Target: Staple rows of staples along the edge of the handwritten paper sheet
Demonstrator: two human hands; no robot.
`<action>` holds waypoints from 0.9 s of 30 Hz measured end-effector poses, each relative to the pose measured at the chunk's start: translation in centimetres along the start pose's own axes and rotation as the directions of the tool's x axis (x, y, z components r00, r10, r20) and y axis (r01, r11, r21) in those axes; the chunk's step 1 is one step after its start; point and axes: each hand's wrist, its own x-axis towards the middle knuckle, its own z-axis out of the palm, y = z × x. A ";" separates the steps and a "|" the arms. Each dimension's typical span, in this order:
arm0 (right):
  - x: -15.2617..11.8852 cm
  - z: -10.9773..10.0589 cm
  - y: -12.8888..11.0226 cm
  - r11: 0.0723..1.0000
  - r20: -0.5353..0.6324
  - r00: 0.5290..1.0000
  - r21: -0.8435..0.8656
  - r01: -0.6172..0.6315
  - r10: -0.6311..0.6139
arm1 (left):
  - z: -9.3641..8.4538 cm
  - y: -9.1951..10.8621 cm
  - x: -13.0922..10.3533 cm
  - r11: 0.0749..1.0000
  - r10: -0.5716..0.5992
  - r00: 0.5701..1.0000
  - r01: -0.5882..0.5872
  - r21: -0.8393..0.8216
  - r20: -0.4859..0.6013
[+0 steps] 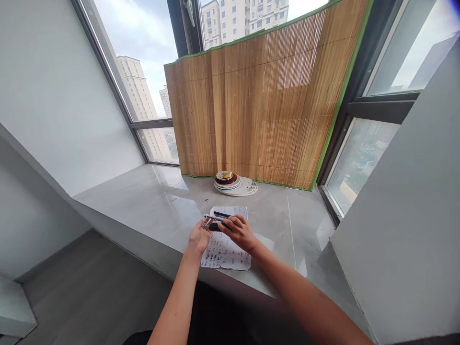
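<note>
Left hand (199,236) and right hand (240,233) bare. Left forearm (178,299) and right forearm (298,287) also bare, down to bottom edge of view. Black clothing (137,338) low, left of centre; cut and fabric unreadable, too dark.

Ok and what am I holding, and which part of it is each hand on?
Your right hand holds what looks like an open stapler by its right end; your left hand is at the opposite end, its grip unclear.

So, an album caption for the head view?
Left hand and right hand meet at slim black-and-silver objects above a white handwritten paper sheet on a grey ledge.
</note>
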 end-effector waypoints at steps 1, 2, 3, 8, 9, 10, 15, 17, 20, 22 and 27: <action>0.0 0.2 0.0 0.998 -0.011 0.998 0.019 -0.068 0.068 | -0.1 0.0 0.1 1.000 0.014 1.000 -0.014 0.005 -0.024; -0.1 0.4 0.0 0.984 -0.023 0.985 0.054 -0.170 0.171 | -0.2 0.1 0.1 0.999 0.035 0.998 -0.034 0.013 -0.045; -0.1 0.6 0.1 0.948 -0.031 0.952 0.106 -0.300 0.304 | -0.4 0.2 0.1 0.998 0.062 0.996 -0.061 0.024 -0.067; -1.2 2.0 1.4 0.536 0.189 0.614 0.339 -0.773 0.767 | -0.8 0.8 -0.8 0.962 0.249 0.963 -0.233 0.139 -0.106; -1.5 2.1 1.7 0.497 0.249 0.583 0.333 -0.801 0.774 | -0.7 0.9 -1.2 0.947 0.276 0.958 -0.258 0.191 -0.077; -1.7 2.3 1.9 0.479 0.301 0.566 0.317 -0.819 0.768 | -0.6 0.8 -1.5 0.927 0.296 0.955 -0.277 0.253 -0.038; -1.4 1.6 1.7 0.618 0.266 0.671 0.263 -0.741 0.692 | 0.8 -0.4 -3.4 0.830 0.198 0.965 -0.257 0.494 0.170; -0.7 1.0 0.9 0.727 0.148 0.786 0.308 -0.614 0.600 | 1.3 -1.4 -4.1 0.820 0.140 0.967 -0.234 0.522 0.214; 0.4 0.4 -0.4 0.814 0.055 0.921 0.451 -0.367 0.385 | 1.9 -3.0 -5.0 0.836 0.116 0.953 -0.246 0.490 0.281; 0.8 0.3 -1.0 0.829 0.017 0.956 0.494 -0.262 0.292 | 2.1 -3.7 -5.4 0.853 0.133 0.938 -0.272 0.445 0.319; 0.8 0.7 -1.1 0.841 -0.053 0.957 0.493 -0.224 0.286 | 2.5 -4.7 -5.8 0.873 0.133 0.938 -0.263 0.411 0.319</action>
